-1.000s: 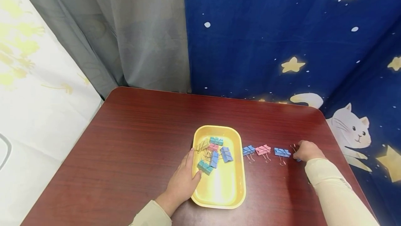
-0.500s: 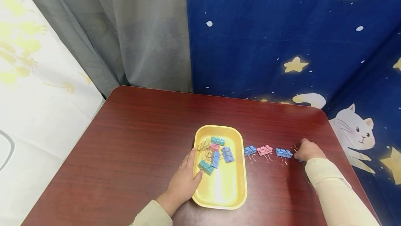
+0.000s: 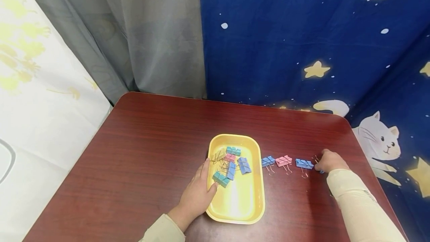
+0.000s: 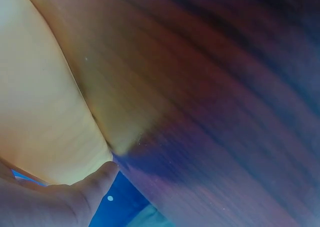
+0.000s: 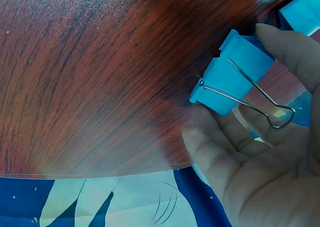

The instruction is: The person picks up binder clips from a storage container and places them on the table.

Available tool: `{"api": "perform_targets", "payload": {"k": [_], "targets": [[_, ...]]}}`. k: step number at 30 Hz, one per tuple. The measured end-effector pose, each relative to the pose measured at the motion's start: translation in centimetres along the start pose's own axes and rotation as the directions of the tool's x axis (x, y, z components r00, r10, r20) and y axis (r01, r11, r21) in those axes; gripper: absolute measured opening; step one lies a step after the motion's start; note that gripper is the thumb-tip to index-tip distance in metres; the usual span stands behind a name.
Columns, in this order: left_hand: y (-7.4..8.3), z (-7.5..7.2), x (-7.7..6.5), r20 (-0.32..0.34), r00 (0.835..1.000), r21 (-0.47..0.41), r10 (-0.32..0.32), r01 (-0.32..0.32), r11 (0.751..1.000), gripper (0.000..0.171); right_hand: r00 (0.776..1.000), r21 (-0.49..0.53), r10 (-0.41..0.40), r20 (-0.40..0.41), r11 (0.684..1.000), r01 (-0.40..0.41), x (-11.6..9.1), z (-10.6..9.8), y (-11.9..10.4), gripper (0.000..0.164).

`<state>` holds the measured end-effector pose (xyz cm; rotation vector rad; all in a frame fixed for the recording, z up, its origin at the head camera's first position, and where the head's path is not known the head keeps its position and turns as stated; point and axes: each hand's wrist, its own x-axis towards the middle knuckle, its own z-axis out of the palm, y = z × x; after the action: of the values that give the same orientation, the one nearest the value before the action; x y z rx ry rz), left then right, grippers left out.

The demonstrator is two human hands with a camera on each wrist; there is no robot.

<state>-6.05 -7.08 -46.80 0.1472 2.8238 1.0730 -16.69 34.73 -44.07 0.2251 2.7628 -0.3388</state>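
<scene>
In the head view my left hand (image 3: 196,191) holds the left wall of a yellow tray (image 3: 256,197), thumb over the rim and fingers along the outside. Several binder clips lie in the tray, among them a teal clip (image 3: 220,179) and a pink clip (image 3: 230,157). My right hand (image 3: 330,160) is at the right end of a row of clips on the table. In the right wrist view its thumb and fingers pinch a blue binder clip (image 5: 235,74), mostly hidden in the head view. Left of it lie a blue clip (image 3: 304,164), a pink clip (image 3: 283,160) and another blue clip (image 3: 268,161).
The dark red wooden table (image 3: 151,152) has a rounded far edge. Behind it hang a grey curtain (image 3: 164,40) and a blue curtain with stars (image 3: 262,48). A white patterned cloth (image 3: 40,104) hangs on the left.
The scene shifted slightly right between the first two frames, as the head camera moved. Both hands keep their places at the tray and the clip.
</scene>
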Motion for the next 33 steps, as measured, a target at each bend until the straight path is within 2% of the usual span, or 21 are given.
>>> {"api": "perform_targets", "payload": {"k": [7, 18, 23, 28, 33], "targets": [[0.0, 0.0, -0.1, -0.003, 1.000, 0.006, 0.001, -0.001, 1.000, 0.076, 0.999, 0.010, 0.032, -0.024, 0.999, -0.032, -0.8, -0.5, -0.7, 0.072], [0.2, 0.0, -0.2, -0.004, 1.000, 0.019, 0.003, -0.003, 1.000, 0.075, 0.988, 0.016, 0.018, -0.150, 1.000, -0.016, -1.8, -1.8, -2.5, 0.079], [0.2, -0.1, -0.3, -0.004, 1.000, 0.022, 0.003, -0.003, 1.000, 0.076, 0.980, 0.024, -0.017, -0.200, 0.999, 0.022, -2.0, -2.4, -3.6, 0.080], [0.1, 0.0, -0.2, 0.007, 1.000, 0.024, -0.010, 0.010, 1.000, 0.077, 0.964, 0.034, -0.083, -0.252, 0.995, 0.095, -2.4, -2.9, -4.8, 0.080], [0.2, -0.1, -0.2, 0.009, 1.000, 0.023, -0.009, 0.009, 1.000, 0.076, 0.952, 0.040, -0.128, -0.278, 0.989, 0.144, -2.5, -3.1, -6.0, 0.081]]}}
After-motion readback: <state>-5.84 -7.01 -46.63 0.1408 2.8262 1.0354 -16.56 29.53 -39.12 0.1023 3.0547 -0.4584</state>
